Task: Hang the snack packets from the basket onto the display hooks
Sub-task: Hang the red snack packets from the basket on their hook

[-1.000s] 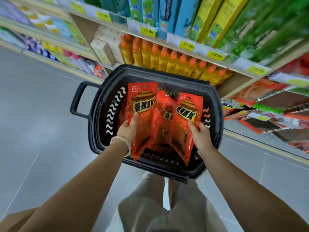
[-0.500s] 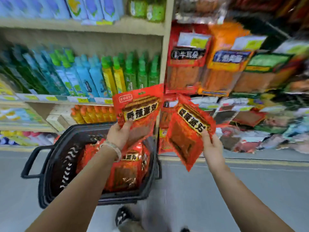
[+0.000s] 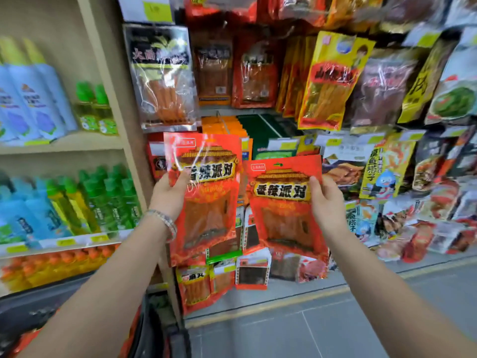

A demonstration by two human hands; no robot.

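Hanging snack bags [image 3: 327, 81] crowd the display; each hand, left hand [image 3: 169, 193] and right hand [image 3: 325, 200], grips one red snack packet [image 3: 206, 197], [image 3: 284, 205]; basket [image 3: 154, 329] below.

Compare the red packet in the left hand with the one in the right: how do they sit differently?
The left hand's packet is held higher than the right hand's packet. The left hand grips its packet at the left edge, the right hand at the right edge. Glare streaks the left hand's packet; the right hand's packet reads clearly. Both are upright, same red design.

You face wooden shelves [image 3: 64, 143] of blue spray bottles [image 3: 31, 104], green bottles [image 3: 111, 200] and orange bottles [image 3: 51, 264] above a grey tiled floor [image 3: 335, 326]
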